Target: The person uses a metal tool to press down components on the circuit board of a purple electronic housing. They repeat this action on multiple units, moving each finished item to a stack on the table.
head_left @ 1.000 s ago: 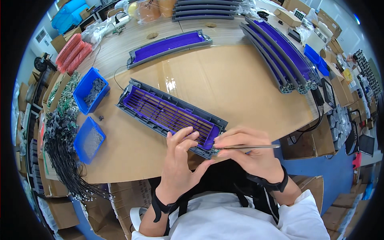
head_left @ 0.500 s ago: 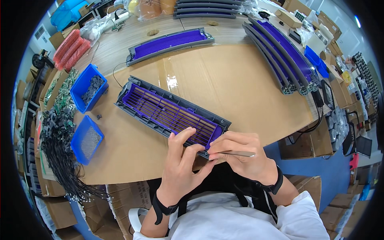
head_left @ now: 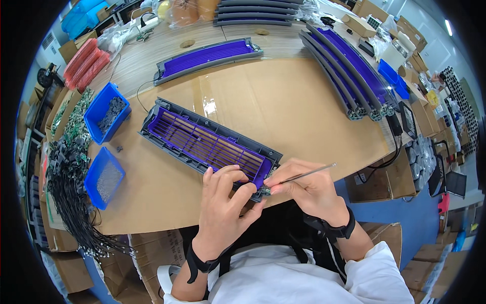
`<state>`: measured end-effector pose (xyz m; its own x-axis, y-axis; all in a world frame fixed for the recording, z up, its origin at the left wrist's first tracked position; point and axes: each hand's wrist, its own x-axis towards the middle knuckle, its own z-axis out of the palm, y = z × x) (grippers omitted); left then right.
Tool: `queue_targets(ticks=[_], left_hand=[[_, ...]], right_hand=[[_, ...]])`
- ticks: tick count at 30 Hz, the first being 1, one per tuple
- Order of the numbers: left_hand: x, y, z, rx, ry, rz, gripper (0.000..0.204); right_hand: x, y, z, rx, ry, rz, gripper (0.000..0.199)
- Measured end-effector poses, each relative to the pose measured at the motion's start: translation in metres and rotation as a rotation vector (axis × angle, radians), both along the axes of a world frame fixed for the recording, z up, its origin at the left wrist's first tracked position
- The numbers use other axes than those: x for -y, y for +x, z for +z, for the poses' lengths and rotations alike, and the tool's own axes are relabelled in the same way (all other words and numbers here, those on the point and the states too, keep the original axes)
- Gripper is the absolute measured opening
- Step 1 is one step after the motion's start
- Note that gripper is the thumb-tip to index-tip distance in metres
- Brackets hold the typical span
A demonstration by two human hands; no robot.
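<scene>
A long grey housing with a purple slatted grille lies slantwise on the cardboard sheet, its right end closest to me. My left hand grips that end, fingers bent over the purple edge and thumb at the near side. A slim metal tool that looks like tweezers is pinched in my right hand, its back end pointing up and right. The fingertips hide its working tip, which is close to a small greenish part at the housing's end corner.
Left of the housing stand a blue bin of dark small parts and a blue tray of tiny pieces. Bundled black cables hang over the left edge. Another purple-grey housing lies beyond; more are stacked at right.
My right hand has turned, so the tool now tilts upward instead of lying nearly level. The small greenish part at the corner now shows. My left fingers have drawn closer together.
</scene>
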<state>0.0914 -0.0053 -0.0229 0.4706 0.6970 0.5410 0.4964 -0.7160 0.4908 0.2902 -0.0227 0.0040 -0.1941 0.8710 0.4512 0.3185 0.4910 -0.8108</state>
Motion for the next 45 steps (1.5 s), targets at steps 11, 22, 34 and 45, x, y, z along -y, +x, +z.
queue_targets(ticks=[11,22,34,45], left_hand=[[-0.009,-0.008,0.005,-0.075,0.036,-0.104,0.027],[-0.017,-0.003,0.011,-0.068,0.064,-0.153,0.026],[-0.014,-0.004,0.005,-0.014,0.058,-0.157,0.026],[-0.012,-0.01,-0.002,-0.03,0.006,-0.128,0.029]], right_hand=[[-0.014,0.0,0.004,-0.057,-0.196,0.083,0.003],[-0.01,0.0,0.001,-0.11,-0.082,0.058,0.006],[0.011,0.011,-0.019,0.261,-0.02,-0.109,0.017],[-0.021,-0.035,0.007,0.62,-0.229,-0.24,0.017]])
